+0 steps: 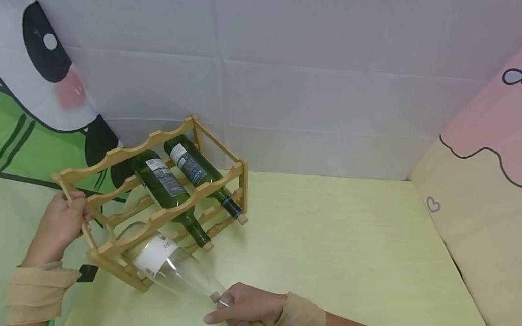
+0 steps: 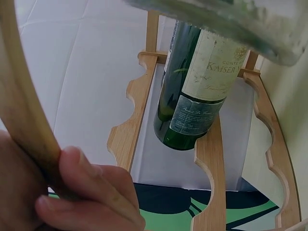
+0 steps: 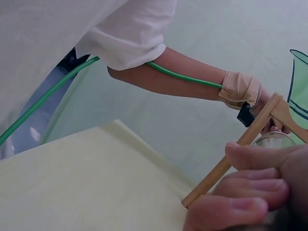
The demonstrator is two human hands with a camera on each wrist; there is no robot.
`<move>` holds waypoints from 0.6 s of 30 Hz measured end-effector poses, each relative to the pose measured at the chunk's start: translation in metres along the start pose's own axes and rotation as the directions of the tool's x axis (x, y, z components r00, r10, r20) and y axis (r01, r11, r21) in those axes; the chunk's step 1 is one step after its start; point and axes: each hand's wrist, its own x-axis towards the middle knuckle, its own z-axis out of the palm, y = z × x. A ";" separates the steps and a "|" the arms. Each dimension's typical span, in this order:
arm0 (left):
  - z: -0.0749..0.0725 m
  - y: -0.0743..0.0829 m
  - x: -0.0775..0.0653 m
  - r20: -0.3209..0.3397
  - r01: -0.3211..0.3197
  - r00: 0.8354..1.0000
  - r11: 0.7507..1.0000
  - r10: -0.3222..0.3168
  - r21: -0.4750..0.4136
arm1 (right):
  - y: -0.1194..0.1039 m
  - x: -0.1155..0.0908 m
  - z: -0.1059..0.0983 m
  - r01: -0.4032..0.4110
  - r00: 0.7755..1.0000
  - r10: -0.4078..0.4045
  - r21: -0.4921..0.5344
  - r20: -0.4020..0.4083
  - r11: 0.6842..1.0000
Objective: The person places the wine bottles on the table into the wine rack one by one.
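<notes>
My left hand [image 1: 60, 221] grips the end bar of a wooden wine rack [image 1: 169, 217], which stands at an angle on the table. My right hand [image 1: 249, 308] holds a clear glass bottle [image 1: 190, 270] with a white label by its neck. The base of that bottle lies within the front left part of the rack, its neck pointing toward me. A small cork [image 1: 215, 296] shows beside my right fingers. Two green wine bottles [image 1: 163, 181] with corks lie in the rack's upper row, necks forward. Up close in the left wrist view, a green bottle [image 2: 192, 96] rests on the scalloped rails.
The pale yellow table [image 1: 350, 252] extends right of the rack. A grey cloth wall [image 1: 295, 73] stands behind, with printed cartoon cloths on the left [image 1: 23, 139] and right [image 1: 497, 140]. A green cable [image 3: 187, 79] runs along my left arm.
</notes>
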 end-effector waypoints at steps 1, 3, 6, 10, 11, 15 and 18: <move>0.000 0.000 0.000 0.000 0.001 1.000 1.000 -0.001 -0.002 | -0.001 0.001 0.000 -0.001 1.000 0.001 -0.005 0.007 1.000; 0.000 -0.001 0.000 -0.002 0.003 1.000 1.000 -0.003 -0.006 | -0.002 0.005 -0.001 -0.003 1.000 0.003 -0.015 0.015 1.000; 0.000 -0.001 0.000 -0.002 -0.002 1.000 1.000 0.002 -0.021 | -0.003 0.010 -0.001 -0.010 1.000 0.010 -0.014 0.029 1.000; 0.000 -0.001 0.001 0.005 -0.002 1.000 0.999 0.002 -0.045 | -0.006 0.015 -0.001 -0.019 0.998 0.019 0.013 0.052 1.000; 0.000 -0.001 0.001 0.007 -0.001 1.000 0.999 0.002 -0.050 | -0.006 0.016 0.000 -0.024 0.998 0.022 0.025 0.058 0.999; 0.000 -0.002 0.001 0.011 -0.005 1.000 0.998 0.005 -0.061 | -0.009 0.020 0.001 -0.026 0.997 0.022 0.046 0.075 0.999; 0.000 -0.001 0.001 0.011 -0.006 1.000 0.998 0.006 -0.063 | -0.011 0.023 0.003 -0.020 0.997 0.016 0.047 0.080 0.999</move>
